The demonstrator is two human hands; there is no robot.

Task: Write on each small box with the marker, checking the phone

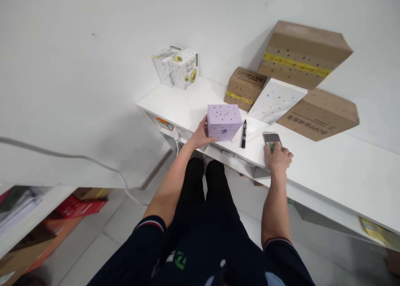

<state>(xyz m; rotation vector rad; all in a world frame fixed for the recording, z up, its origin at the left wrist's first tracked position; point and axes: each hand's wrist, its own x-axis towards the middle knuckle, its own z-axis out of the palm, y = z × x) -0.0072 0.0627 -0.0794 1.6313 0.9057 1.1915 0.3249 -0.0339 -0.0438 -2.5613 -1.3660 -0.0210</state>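
A small lilac box (pixel 223 123) with dark speckles stands near the front edge of the white table (pixel 337 169). My left hand (pixel 201 135) grips its left side, the thumb along the lower front and the other fingers partly hidden behind the corner. Further right, a smartphone (pixel 270 138) lies back side up on the tabletop. Curled over its near end is my right hand (pixel 278 156), with thumb and fingers closed on it and covering its lower part. Between the two hands lies a black marker pen (pixel 244 134), touched by neither.
White avocado-print boxes (pixel 185 68) stand at the back left. Behind the marker are a small brown carton (pixel 245 88), a white speckled box (pixel 276 100), and two larger cartons (pixel 304 55) by the wall. A cable (pixel 78 156) crosses at left above a shelf (pixel 40 211).
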